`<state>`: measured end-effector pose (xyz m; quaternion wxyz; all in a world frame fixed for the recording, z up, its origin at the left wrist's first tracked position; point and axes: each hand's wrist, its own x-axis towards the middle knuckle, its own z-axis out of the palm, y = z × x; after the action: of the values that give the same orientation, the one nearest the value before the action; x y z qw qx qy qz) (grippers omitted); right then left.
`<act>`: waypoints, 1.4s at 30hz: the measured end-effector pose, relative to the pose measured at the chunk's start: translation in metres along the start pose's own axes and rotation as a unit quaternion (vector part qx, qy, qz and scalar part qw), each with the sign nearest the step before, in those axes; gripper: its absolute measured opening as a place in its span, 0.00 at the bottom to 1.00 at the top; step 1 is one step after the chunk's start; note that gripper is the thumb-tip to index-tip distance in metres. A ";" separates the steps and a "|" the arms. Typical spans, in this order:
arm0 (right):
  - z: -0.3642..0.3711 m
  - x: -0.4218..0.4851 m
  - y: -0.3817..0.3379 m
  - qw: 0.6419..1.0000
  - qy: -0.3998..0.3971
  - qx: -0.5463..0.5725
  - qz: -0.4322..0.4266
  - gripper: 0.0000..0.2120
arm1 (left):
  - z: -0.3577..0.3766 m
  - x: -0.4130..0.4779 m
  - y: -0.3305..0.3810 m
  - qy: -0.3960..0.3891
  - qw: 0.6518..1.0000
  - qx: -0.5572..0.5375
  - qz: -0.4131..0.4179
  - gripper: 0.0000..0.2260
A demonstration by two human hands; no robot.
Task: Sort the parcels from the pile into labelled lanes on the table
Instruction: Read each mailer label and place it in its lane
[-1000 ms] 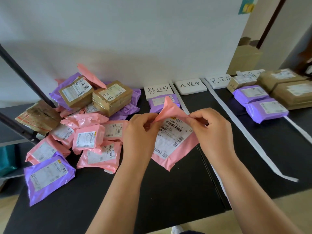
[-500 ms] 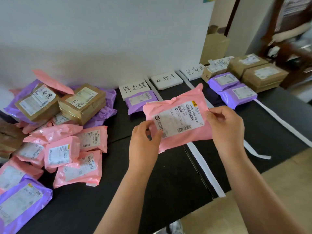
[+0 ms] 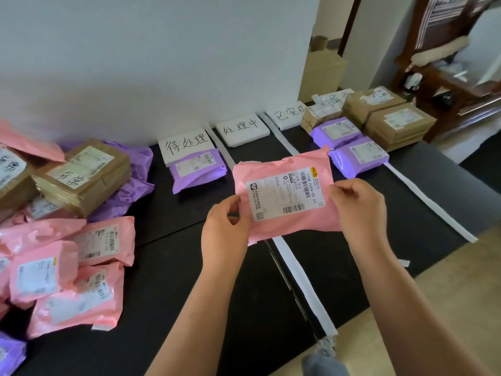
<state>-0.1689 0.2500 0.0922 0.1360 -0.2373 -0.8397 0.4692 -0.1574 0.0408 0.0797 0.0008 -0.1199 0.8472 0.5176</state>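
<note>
Aloft, pink parcel (image 3: 282, 196) between both hands (image 3: 226, 226) (image 3: 357, 210)

Both grips have one pink parcel (image 3: 282, 196) held up over the black worktop (image 3: 176, 280), label side facing the camera. The left grip (image 3: 226, 229) pinches its lower left edge and the right grip (image 3: 357, 210) pinches the right edge. The pile (image 3: 67, 267) on the left is a jumble of pink mailers, some purple ones and brown boxes (image 3: 84, 177) with handwritten stickers. Three white cards (image 3: 242, 128) with handwritten characters sit along the back wall, and white strips (image 3: 303, 280) run forward to split the lanes. The first lane has one purple parcel (image 3: 198, 169) just in front of its card. Far right, two more purple parcels (image 3: 357, 157) lie beside stacked cartons (image 3: 398, 123).
</note>
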 end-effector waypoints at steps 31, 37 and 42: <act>0.192 0.313 0.056 0.928 -0.314 -0.162 -0.115 0.19 | 0.177 0.288 -0.022 0.000 0.983 0.065 -0.173 0.20; 0.213 0.324 0.059 0.904 -0.348 -0.218 -0.114 0.18 | 0.181 0.309 -0.037 -0.090 0.978 0.083 -0.166 0.21; 0.213 0.322 0.058 0.894 -0.356 -0.240 -0.126 0.17 | 0.181 0.307 -0.039 -0.114 0.976 0.131 -0.133 0.26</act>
<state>-0.5230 0.2910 -0.0663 -0.1746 0.0280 -0.9420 0.2852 -0.4700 0.1205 -0.0769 0.1814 -0.1704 0.8785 0.4077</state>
